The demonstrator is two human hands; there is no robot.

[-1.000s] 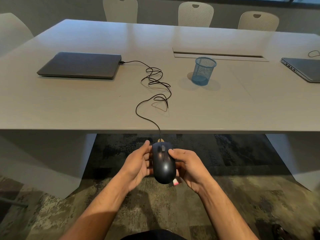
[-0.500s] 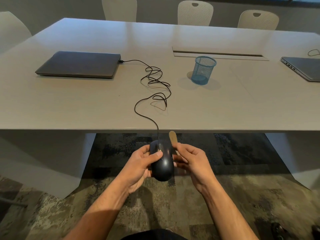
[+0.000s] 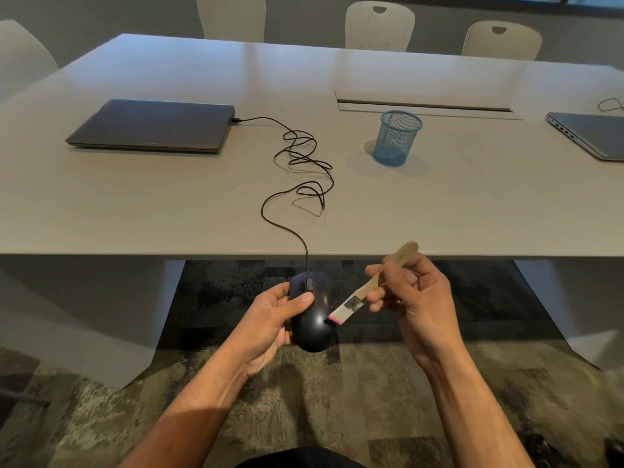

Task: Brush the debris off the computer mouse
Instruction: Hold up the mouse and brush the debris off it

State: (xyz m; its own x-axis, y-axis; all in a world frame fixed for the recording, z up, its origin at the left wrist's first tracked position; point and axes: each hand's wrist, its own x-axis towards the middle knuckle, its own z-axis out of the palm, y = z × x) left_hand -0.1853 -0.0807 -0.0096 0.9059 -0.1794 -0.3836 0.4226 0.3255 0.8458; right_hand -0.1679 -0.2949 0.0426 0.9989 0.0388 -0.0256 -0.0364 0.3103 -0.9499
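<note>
A black wired computer mouse (image 3: pixel 315 324) is held in the air below the table's front edge, top side up. My left hand (image 3: pixel 270 320) grips it from the left, thumb across its top. My right hand (image 3: pixel 413 300) holds a small wooden-handled brush (image 3: pixel 369 285) by its handle. The brush slants down to the left, and its white, pink-tipped bristles (image 3: pixel 337 317) touch the mouse's right side. The mouse's black cable (image 3: pixel 297 184) runs up over the table edge in loose loops.
The cable is plugged into a closed grey laptop (image 3: pixel 152 126) at the left of the pale table (image 3: pixel 472 204). A blue mesh cup (image 3: pixel 396 138) stands at centre right, another closed laptop (image 3: pixel 594 135) at far right. Chairs line the far side. Patterned carpet lies below.
My right hand let go of the mouse, moved right and swung the brush out, bristles now on the mouse's right side. My left hand took the mouse alone.
</note>
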